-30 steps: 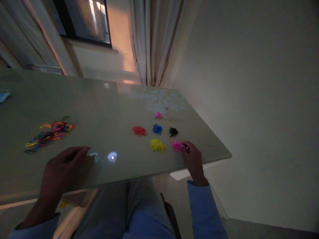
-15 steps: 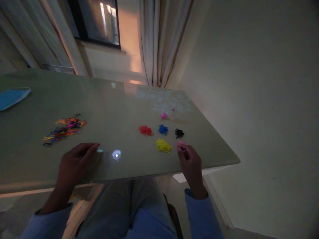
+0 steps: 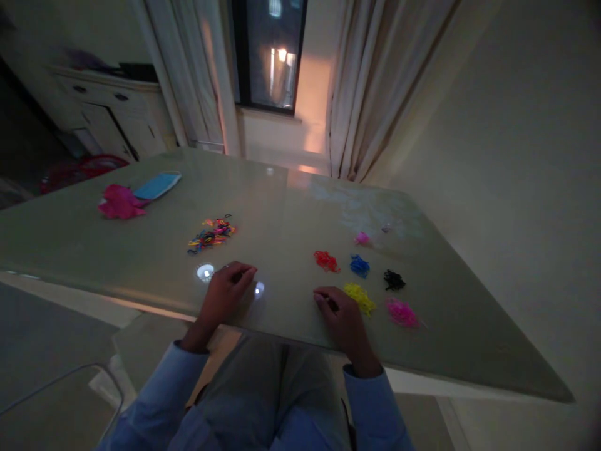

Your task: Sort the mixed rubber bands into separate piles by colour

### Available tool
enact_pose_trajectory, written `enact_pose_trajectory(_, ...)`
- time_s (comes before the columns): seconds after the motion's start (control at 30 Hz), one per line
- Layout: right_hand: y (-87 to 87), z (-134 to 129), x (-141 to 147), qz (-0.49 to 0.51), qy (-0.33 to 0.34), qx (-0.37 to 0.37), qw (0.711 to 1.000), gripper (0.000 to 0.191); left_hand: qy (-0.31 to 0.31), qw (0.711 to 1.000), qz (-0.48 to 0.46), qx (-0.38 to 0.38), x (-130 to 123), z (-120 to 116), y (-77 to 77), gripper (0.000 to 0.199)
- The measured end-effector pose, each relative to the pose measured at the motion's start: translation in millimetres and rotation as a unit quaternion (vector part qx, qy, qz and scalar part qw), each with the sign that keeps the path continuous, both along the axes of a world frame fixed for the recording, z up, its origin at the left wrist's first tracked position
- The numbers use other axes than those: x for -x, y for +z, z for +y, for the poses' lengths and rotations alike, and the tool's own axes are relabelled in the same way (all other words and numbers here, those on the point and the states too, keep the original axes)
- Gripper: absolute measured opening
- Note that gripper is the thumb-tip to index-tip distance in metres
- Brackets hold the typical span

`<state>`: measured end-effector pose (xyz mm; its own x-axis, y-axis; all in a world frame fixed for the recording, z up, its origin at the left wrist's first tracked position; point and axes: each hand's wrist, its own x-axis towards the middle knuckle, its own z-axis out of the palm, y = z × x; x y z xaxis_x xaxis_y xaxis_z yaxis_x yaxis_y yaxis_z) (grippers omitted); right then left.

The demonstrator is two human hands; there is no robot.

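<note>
My left hand [image 3: 226, 291] rests near the table's front edge, thumb and forefinger pressed together. A reddish spot shows at its fingertips; whether that is a band I cannot tell. Beyond it lies a loose pile of mixed-colour rubber bands [image 3: 212, 236]. My right hand [image 3: 342, 318] is closed with curled fingers, nothing visible in them, just left of the yellow bands [image 3: 359, 298]. Around these sit small heaps of red bands [image 3: 326, 261], blue bands [image 3: 359, 265], black bands [image 3: 393, 280] and pink bands [image 3: 402, 313].
A small pink bundle [image 3: 362, 238] and a tiny clear item [image 3: 385, 228] lie farther back on the glossy table [image 3: 282, 207]. At the left are a crumpled pink piece [image 3: 121, 202] and a blue face mask [image 3: 158, 185]. A wall [image 3: 526, 188] stands to the right.
My right hand has moved left, from the pink bands to beside the yellow ones, closer to my left hand. The view has turned left, bringing the crumpled pink piece and a cabinet into sight.
</note>
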<state>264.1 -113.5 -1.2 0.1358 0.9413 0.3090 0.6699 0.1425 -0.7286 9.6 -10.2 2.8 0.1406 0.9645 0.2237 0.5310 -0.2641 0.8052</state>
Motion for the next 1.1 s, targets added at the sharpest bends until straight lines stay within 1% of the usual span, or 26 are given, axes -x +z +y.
enact_pose_trajectory(0.17, -1.4, -6, -11, 0.052, 0.008, -0.002, 0.999, 0.024, -0.029, 0.999, -0.017, 0.007, 2, 6, -1.9, 0.034)
enact_pose_trajectory(0.27, 0.7, -6, -11, 0.052, 0.009, 0.004, 0.999, 0.025, -0.022, 1.0, -0.003, 0.003, 12, 18, 1.5, 0.035)
enact_pose_trajectory(0.37, 1.4, -6, -10, 0.052, 0.007, 0.001, 0.999, 0.027, 0.015, 0.997, 0.07, -0.033, 32, 37, 8.3, 0.032)
enact_pose_trajectory(0.43, 0.9, -5, -10, 0.054, 0.007, 0.004, 0.999, 0.028, 0.045, 0.987, 0.144, -0.051, 47, 51, 13.7, 0.03)
enact_pose_trajectory(0.5, 0.0, -5, -11, 0.055, 0.007, 0.005, 0.998, 0.029, 0.053, 0.973, 0.22, -0.053, 60, 63, 19.5, 0.031)
enact_pose_trajectory(0.57, -0.8, -5, -12, 0.055, 0.008, 0.004, 0.998, 0.029, 0.038, 0.955, 0.291, -0.039, 67, 74, 25.1, 0.033)
enact_pose_trajectory(0.63, -1.2, -5, -12, 0.055, 0.008, 0.003, 0.998, 0.029, 0.016, 0.938, 0.346, -0.022, 69, 81, 29.9, 0.033)
enact_pose_trajectory(0.73, -0.7, -5, -12, 0.052, 0.009, 0.003, 0.999, 0.03, -0.018, 0.922, 0.387, -0.013, 67, 90, 33.7, 0.03)
enact_pose_trajectory(0.83, 0.1, -5, -12, 0.047, 0.011, 0.0, 0.999, 0.029, -0.05, 0.915, 0.4, -0.021, 65, 98, 32.1, 0.025)
enact_pose_trajectory(0.97, -1.1, -6, -12, 0.042, 0.018, -0.009, 0.999, 0.028, -0.087, 0.908, 0.402, -0.077, 67, 107, 21.3, 0.027)
enact_pose_trajectory(1.1, -3.1, -6, -12, 0.043, 0.015, -0.009, 0.999, 0.028, -0.091, 0.911, 0.39, -0.101, 69, 114, 9.7, 0.027)
